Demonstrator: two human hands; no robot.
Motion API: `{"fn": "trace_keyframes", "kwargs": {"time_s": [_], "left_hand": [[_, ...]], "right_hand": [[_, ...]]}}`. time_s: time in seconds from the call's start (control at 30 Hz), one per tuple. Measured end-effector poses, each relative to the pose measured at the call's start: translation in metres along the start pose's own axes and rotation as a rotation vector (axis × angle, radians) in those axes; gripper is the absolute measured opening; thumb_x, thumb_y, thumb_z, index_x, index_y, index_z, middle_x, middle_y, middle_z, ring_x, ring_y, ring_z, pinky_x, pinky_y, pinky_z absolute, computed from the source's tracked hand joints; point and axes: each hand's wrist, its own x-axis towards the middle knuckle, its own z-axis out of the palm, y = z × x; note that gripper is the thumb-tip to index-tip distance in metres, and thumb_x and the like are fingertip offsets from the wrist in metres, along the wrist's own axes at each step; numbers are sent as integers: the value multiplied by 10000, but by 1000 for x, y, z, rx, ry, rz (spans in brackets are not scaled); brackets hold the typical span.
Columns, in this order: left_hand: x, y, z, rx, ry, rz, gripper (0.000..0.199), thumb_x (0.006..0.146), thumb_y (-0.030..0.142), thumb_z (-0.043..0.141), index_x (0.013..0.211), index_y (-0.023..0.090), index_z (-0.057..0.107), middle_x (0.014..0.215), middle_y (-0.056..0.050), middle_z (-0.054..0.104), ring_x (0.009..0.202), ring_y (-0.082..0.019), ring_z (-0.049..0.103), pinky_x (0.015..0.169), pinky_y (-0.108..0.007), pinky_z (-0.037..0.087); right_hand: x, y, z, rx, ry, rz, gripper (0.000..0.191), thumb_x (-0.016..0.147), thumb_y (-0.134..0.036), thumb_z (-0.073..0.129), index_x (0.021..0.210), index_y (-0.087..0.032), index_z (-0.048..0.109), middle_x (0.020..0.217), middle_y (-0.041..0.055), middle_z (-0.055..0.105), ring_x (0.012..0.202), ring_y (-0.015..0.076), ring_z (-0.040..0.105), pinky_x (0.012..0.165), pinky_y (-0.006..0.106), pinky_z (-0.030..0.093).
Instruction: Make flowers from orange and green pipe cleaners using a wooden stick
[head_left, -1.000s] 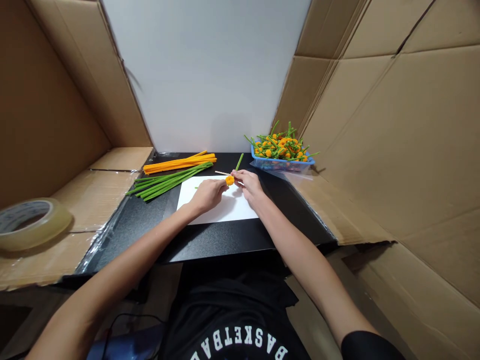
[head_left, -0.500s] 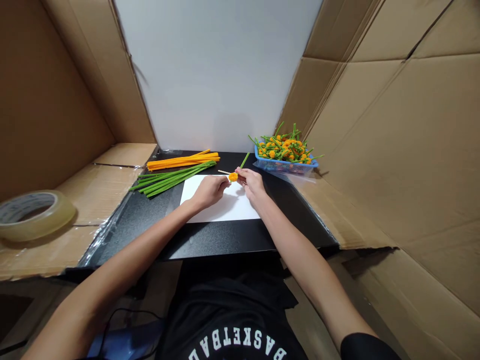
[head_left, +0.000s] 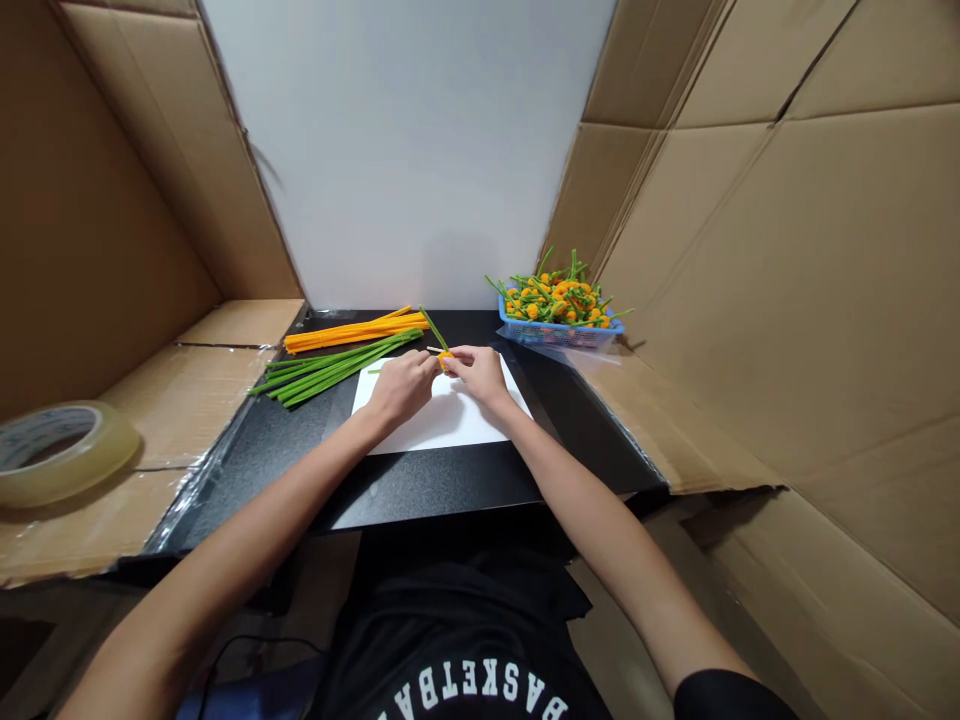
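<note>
At the far left, a roll of clear tape lies flat on a cardboard panel. Next, on the black worktop, a fanned bundle of green fuzzy stems lies just in front of a tighter bundle of orange fuzzy stems. A white sheet comes after, with a small green piece near its far left corner. Over the sheet, the left hand has its fingers bent in beside a small orange flower head; whether its grip is closed on anything cannot be told. A green stem slants up and leftward from the flower head, and a thin pale stick pokes out beside it. The right hand pinches the flower head between thumb and fingers. Farther right, at the back, a blue basket holds a heap of orange flowers with green stalks.
</note>
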Motion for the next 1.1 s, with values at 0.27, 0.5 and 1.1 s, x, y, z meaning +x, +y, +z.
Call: {"fn": "trace_keyframes", "kwargs": {"time_s": [0.27,0.5,1.1], "left_hand": [[6,-9,-11,-76,27,-157,114,882,249,640,830,215,737,848,-57,740,774,-221,663,584,-303,371],[3,-16,-8,-180,3,-129,137,884,284,634,850,222,751,828,-44,737,766,-201,656,622,-282,409],[0,-12,-8,-223,50,-60,147,926,263,592,975,219,723,930,-46,721,786,-177,633,656,-274,430]], "right_hand": [[0,-2,-9,-244,-160,-192,191,795,-321,680,880,-214,813,726,6,734,665,156,635,653,259,458],[1,8,-3,205,-159,178,237,623,-326,845,791,-172,781,779,47,746,701,150,665,724,290,551],[-3,-4,-3,337,-115,381,223,788,-181,713,1009,-158,734,750,61,754,680,155,708,616,241,556]]}}
